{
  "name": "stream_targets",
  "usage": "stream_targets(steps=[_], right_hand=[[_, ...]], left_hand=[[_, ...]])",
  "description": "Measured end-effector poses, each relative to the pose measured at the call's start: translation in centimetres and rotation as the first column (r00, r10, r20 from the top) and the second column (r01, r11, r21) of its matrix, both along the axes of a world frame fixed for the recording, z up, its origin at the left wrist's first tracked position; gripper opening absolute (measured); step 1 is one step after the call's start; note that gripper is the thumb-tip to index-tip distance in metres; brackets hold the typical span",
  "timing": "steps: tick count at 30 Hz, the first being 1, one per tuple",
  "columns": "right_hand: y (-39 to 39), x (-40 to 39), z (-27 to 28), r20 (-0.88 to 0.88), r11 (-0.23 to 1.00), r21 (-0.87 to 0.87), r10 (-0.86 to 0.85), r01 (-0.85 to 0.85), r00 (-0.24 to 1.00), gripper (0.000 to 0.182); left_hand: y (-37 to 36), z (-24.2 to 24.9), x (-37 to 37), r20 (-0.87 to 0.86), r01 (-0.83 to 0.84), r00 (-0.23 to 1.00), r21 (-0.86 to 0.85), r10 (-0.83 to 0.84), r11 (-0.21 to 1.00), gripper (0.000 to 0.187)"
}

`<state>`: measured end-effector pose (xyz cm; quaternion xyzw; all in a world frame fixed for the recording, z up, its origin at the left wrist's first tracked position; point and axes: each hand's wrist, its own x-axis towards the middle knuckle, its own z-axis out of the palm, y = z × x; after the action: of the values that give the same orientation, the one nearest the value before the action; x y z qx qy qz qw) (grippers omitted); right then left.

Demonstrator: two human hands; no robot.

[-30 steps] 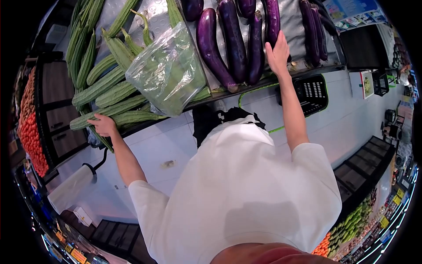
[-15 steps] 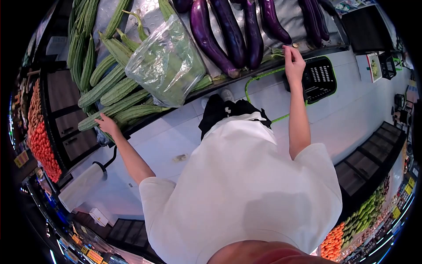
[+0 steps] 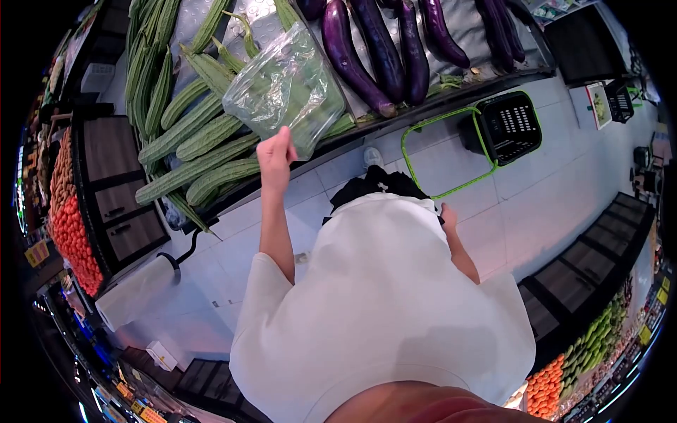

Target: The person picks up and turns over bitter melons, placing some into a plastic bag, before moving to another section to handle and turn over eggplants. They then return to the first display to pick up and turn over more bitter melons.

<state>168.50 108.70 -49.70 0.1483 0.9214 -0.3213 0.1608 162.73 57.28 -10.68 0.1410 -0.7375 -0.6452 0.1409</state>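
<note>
My left hand (image 3: 276, 156) is raised over the front edge of the produce display, its fingers closed. It overlaps the lower edge of a clear plastic bag (image 3: 282, 88), and I cannot tell whether it grips the film. The bag lies on top of long ridged luffa gourds (image 3: 185, 130), which show green through it. Beside my waist, my right hand (image 3: 448, 216) hangs low near the hem of the white shirt, its fingers mostly hidden. Several purple eggplants (image 3: 350, 60) lie to the right of the bag on the metal tray.
A black shopping basket (image 3: 518, 134) with a green handle (image 3: 451, 192) stands on the tiled floor to the right. A roll of plastic bags (image 3: 137, 292) is mounted at the left. Tomatoes (image 3: 74, 233) fill a bin beyond it.
My left hand has left the luffa tips and moved right to the bag's edge, fingers now closed. My right hand has dropped from the eggplants to my side. The view has shifted slightly.
</note>
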Motion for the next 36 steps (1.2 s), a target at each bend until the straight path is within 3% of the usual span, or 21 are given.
stream_targets(steps=[2,4,5,7,8,10,11,12,13,15,16,18,20,21,24,27,29,30,31,33,36], right_hand=[[1.3,5.6,1.4,0.116,0.986,0.054,0.152,-0.159,0.982,0.053],[3.7,12.1,-3.3,0.216,0.999,0.049,-0.029,0.019,0.976,0.057],[2.9,13.2,-1.6,0.213,0.998,0.046,-0.040,0.030,0.976,0.057],[0.6,15.0,4.1,0.192,0.948,-0.008,-0.311,0.318,0.931,0.063],[0.2,15.4,5.7,0.193,0.941,-0.010,-0.331,0.339,0.924,0.063],[-0.3,16.3,8.1,0.434,0.814,-0.231,-0.404,0.533,0.805,0.064],[-0.8,16.8,8.7,0.436,0.802,-0.227,-0.424,0.553,0.794,0.064],[-1.4,17.3,9.1,0.485,0.728,-0.309,-0.433,0.613,0.759,0.063],[-2.1,18.0,9.6,0.533,0.640,-0.384,-0.435,0.666,0.726,0.063],[-3.0,19.7,9.3,0.570,0.540,-0.412,-0.476,0.734,0.669,0.063],[-3.4,20.3,8.9,0.606,0.450,-0.440,-0.491,0.778,0.626,0.065],[-4.2,22.9,8.1,0.607,0.416,-0.473,-0.485,0.776,0.630,0.067],[-4.9,25.3,7.2,0.604,0.386,-0.511,-0.474,0.768,0.640,0.070],[-5.2,26.6,6.6,0.640,0.407,-0.462,-0.462,0.788,0.614,0.071],[-6.1,29.9,5.7,0.664,0.400,-0.397,-0.496,0.826,0.559,0.070],[-5.6,34.2,2.3,0.585,0.470,-0.387,-0.539,0.793,0.605,0.065],[-4.9,36.1,0.4,0.463,0.857,-0.259,-0.295,0.446,0.836,0.046],[-5.0,35.7,0.7,0.422,0.963,-0.161,-0.130,0.215,0.897,0.042],[-5.2,35.4,0.9,0.418,0.963,-0.159,-0.132,0.215,0.899,0.042],[-5.9,34.8,1.7,0.432,0.802,-0.187,-0.452,0.568,0.781,0.049],[-6.4,31.3,4.5,0.487,0.788,-0.215,-0.425,0.576,0.763,0.051]], left_hand=[[3.5,0.1,-0.5,0.005,0.123,0.992,-0.049,-0.123,0.991,0.052],[5.8,-1.2,-0.2,0.070,0.241,0.968,0.030,-0.243,0.970,0.048],[6.8,-1.7,-0.1,0.101,0.289,0.952,0.023,-0.290,0.957,0.048],[8.3,-1.7,-0.4,0.134,0.357,0.925,0.013,-0.355,0.934,0.048],[8.9,-1.4,-1.0,0.151,0.381,0.917,-0.051,-0.370,0.923,0.047],[9.8,-0.7,-2.8,0.204,0.440,0.893,-0.208,-0.401,0.874,0.043],[10.2,-1.0,-4.6,0.072,0.429,0.893,-0.437,-0.444,0.791,0.036],[10.1,-1.3,-6.7,0.072,0.461,0.844,-0.605,-0.532,0.649,0.030],[10.7,-1.6,-9.1,-0.066,0.343,0.801,-0.764,-0.595,0.547,0.027],[12.1,-3.5,-12.9,-0.087,0.107,0.833,-0.944,-0.546,0.314,0.036],[12.6,-5.1,-15.0,-0.108,0.059,0.842,-0.956,-0.529,0.289,0.042],[13.4,-7.1,-18.2,-0.184,-0.098,0.827,-0.978,-0.531,0.186,0.044],[12.8,-11.5,-20.1,-0.140,-0.112,0.871,-0.990,-0.471,0.086,0.048],[13.1,-10.5,-19.2,-0.096,-0.096,0.883,-0.995,-0.459,0.024,0.051],[13.2,-11.2,-19.4,-0.119,-0.104,0.888,-0.993,-0.444,0.058,0.052],[12.9,-11.3,-19.2,-0.106,-0.099,0.888,-0.994,-0.447,0.040,0.053],[12.8,-11.3,-19.1,-0.098,-0.098,0.889,-0.995,-0.447,0.023,0.053],[12.9,-11.3,-19.1,-0.086,-0.091,0.894,-0.996,-0.440,0.010,0.053],[12.8,-11.3,-19.1,-0.072,-0.082,0.899,-0.997,-0.432,-0.003,0.053],[12.8,-11.2,-19.2,-0.094,-0.104,0.896,-0.995,-0.434,0.001,0.053],[12.9,-11.2,-19.1,-0.101,-0.111,0.893,-0.994,-0.438,0.004,0.053]])
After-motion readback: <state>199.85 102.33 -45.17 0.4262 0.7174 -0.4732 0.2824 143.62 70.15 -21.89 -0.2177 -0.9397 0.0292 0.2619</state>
